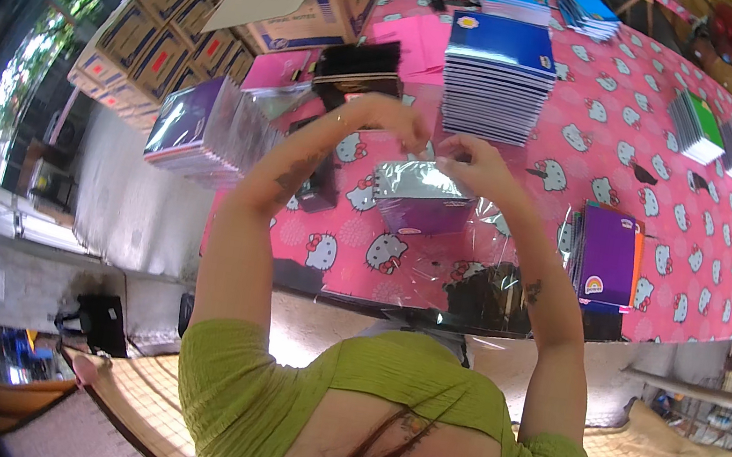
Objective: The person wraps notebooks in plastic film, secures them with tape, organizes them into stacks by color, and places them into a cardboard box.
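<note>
A small stack of notebooks (424,216) with a purple side sits before me, wrapped in clear plastic film (421,176) that glares on top. At the far edge of this pack, my left hand (399,123) is closed, its fingertips pinched at a raised bit of the film. Just right of it, my right hand (479,166) bends over the pack's far right corner, fingers closed on the film. Exactly how much film each hand grips is hard to see. Loose clear film spreads on the table right of the pack.
Beyond my hands stands a tall stack of blue notebooks (498,78). Purple notebooks (608,255) lie right; wrapped notebooks (196,128) stand left. An open carton (310,3) and further boxes (153,36) rise far left. The pink patterned tablecloth (710,270) ends near my waist.
</note>
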A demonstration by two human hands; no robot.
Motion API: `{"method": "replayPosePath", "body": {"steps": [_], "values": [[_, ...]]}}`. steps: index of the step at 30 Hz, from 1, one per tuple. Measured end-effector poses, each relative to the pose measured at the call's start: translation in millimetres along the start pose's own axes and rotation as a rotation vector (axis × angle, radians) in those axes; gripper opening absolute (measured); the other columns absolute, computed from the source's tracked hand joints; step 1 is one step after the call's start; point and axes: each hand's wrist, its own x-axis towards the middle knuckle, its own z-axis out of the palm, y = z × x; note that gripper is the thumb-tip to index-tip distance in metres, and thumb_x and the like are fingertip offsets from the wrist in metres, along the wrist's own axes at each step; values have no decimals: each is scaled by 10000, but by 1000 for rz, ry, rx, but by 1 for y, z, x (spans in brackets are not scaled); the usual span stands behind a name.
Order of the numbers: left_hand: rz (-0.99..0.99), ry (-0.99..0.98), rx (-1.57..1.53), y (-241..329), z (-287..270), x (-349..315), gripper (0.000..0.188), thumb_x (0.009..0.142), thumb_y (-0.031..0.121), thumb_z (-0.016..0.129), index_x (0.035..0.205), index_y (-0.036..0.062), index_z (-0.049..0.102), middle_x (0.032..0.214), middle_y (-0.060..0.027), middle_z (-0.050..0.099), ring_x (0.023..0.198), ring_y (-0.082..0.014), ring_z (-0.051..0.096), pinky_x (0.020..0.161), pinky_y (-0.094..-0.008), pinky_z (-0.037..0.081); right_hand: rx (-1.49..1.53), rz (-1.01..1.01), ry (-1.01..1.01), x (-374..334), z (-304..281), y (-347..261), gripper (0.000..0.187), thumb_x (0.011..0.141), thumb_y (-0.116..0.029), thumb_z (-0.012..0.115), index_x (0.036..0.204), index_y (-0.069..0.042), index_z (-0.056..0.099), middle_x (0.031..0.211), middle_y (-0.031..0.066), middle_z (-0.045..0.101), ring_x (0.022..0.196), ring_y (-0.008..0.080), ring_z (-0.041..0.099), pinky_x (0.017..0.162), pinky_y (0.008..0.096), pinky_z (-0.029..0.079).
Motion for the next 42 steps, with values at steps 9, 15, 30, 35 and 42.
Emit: {"method": "replayPosePath", "body": {"steps": [9, 15, 30, 35, 42], "values": [[112, 332, -641, -72, 79, 23, 564, 982, 395, 578, 1336, -39, 515, 1230, -67, 612, 1132, -127, 552, 941, -306, 466, 10, -162, 141, -15, 7, 5, 584, 805, -285, 779, 1316, -111, 557, 1089, 80, 601, 928, 183, 588, 816, 328, 493], [-77, 1065, 745, 96, 137, -24, 802, 793, 487, 744, 1339, -36, 477, 1201, -184, 594, 1144, -321, 570, 985, -427, 457, 595, 48, 698, -57, 27, 31, 239, 994, -211, 561, 1190, -76, 575, 1035, 15, 564, 837, 97, 515, 696, 266, 447], [230, 1532, -667, 84, 172, -59, 662, 720, 206, 853, 1237, -3, 496, 1111, -162, 622, 1020, -258, 621, 863, -382, 516, 1597, 23, -1, -72, 53, 55, 496, 928, -260, 679, 1340, -90, 463, 1223, 58, 602, 1160, 238, 583, 953, 498, 509], [324, 1404, -987, 26, 250, -49, 917, 806, 189, 797, 1510, 18, 235, 1467, -181, 375, 1377, -279, 391, 1073, -392, 403, 608, -167, -40, -81, 1, 11, 577, 782, -22, 798, 1278, -29, 503, 1109, 68, 672, 1013, 206, 669, 888, 338, 548], [139, 1491, -390, 71, 213, -56, 694, 879, 239, 709, 1436, -45, 410, 1455, -201, 462, 1359, -246, 433, 1099, -348, 347, 317, -196, -54, -86, 6, 15, 558, 814, -59, 770, 1304, -43, 503, 1095, 72, 677, 1020, 153, 636, 897, 350, 537]]}}
